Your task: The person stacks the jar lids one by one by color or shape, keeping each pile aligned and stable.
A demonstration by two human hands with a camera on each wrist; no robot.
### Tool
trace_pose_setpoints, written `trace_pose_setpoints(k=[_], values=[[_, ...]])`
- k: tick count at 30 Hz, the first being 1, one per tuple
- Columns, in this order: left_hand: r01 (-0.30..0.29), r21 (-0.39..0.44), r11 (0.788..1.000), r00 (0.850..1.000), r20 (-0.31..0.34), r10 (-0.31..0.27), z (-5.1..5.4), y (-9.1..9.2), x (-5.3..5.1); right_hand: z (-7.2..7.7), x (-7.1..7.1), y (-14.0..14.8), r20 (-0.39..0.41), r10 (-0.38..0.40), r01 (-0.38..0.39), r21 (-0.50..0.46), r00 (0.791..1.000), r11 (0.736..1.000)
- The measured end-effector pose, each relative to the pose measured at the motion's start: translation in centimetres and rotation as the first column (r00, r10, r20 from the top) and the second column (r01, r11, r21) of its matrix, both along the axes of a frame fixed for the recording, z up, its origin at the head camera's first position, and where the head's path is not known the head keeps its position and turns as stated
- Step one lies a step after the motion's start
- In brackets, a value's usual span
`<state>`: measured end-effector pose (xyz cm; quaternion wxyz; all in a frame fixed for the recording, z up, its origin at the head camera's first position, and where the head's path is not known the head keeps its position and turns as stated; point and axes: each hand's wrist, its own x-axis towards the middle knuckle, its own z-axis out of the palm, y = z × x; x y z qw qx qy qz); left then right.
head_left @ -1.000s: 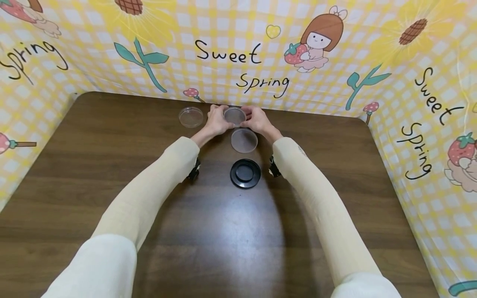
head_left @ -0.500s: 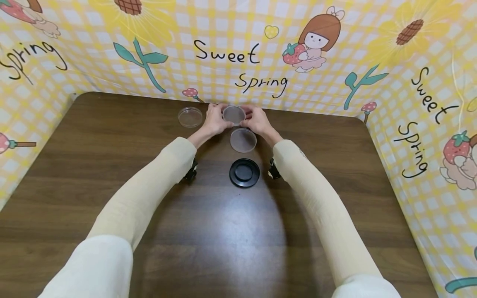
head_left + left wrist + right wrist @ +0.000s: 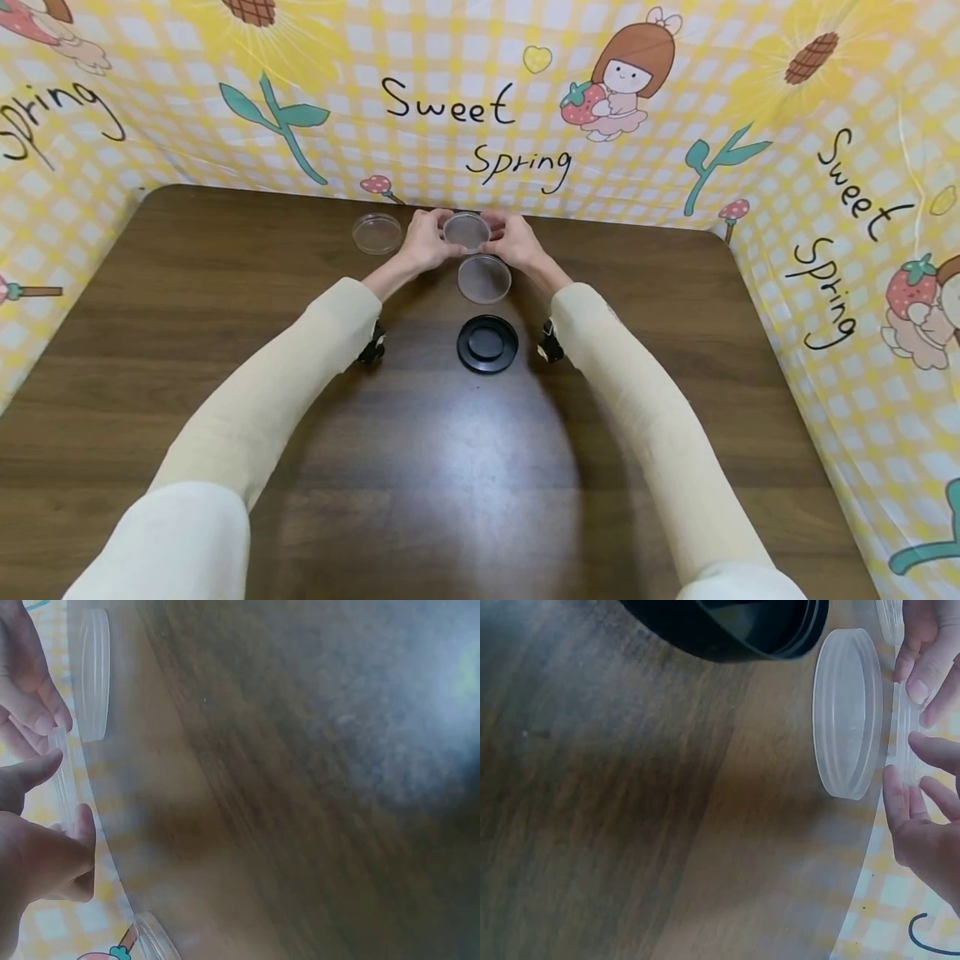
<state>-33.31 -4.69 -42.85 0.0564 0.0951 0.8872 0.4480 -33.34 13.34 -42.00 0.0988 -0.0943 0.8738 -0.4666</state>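
At the far edge of the table, my left hand (image 3: 426, 242) and right hand (image 3: 517, 240) hold a clear round plastic lid (image 3: 467, 232) between them, one on each side. Fingers and thumbs of both hands pinch its rim; the wrist views show it edge-on, its thin ridged side (image 3: 906, 754) between the fingers. Just nearer me lies a larger-looking clear round lid (image 3: 484, 280), its raised rim showing in the right wrist view. Closer still is a black round lid (image 3: 487, 344) with a raised inner ring. Another clear round lid (image 3: 377, 234) rests left of my left hand.
The brown wood-grain table (image 3: 615, 375) extends to both sides and toward me. A yellow checked cloth (image 3: 337, 158) with printed drawings rises behind its far edge and along both sides.
The head view has shifted slightly, so the scene sits a little further left. Both hands keep hold of the clear lid in nearly the same place; the other lids have not moved.
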Motion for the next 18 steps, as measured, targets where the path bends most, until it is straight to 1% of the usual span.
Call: trace_pose_setpoints(k=[3,9,12,18], values=[[0.012,0.007,1.0,1.0,0.006,-0.012,-0.1,-0.1,0.4,0.2,0.5,0.0,0.002,0.01,-0.01,0.018,1.0,1.0],[0.062,0.025,0.998,0.998,0.025,-0.063,0.1,0.3,1.2,0.6,1.8,0.9,0.004,0.019,-0.019,0.027,1.0,0.999],[0.089,0.03,0.996,0.996,0.022,-0.09,0.4,0.5,1.8,0.9,2.5,1.3,-0.006,0.014,-0.014,0.023,1.0,1.0],[0.12,0.012,0.993,0.993,0.011,-0.121,1.0,0.7,2.5,1.2,3.8,1.5,-0.044,0.009,-0.008,0.039,0.999,0.999]])
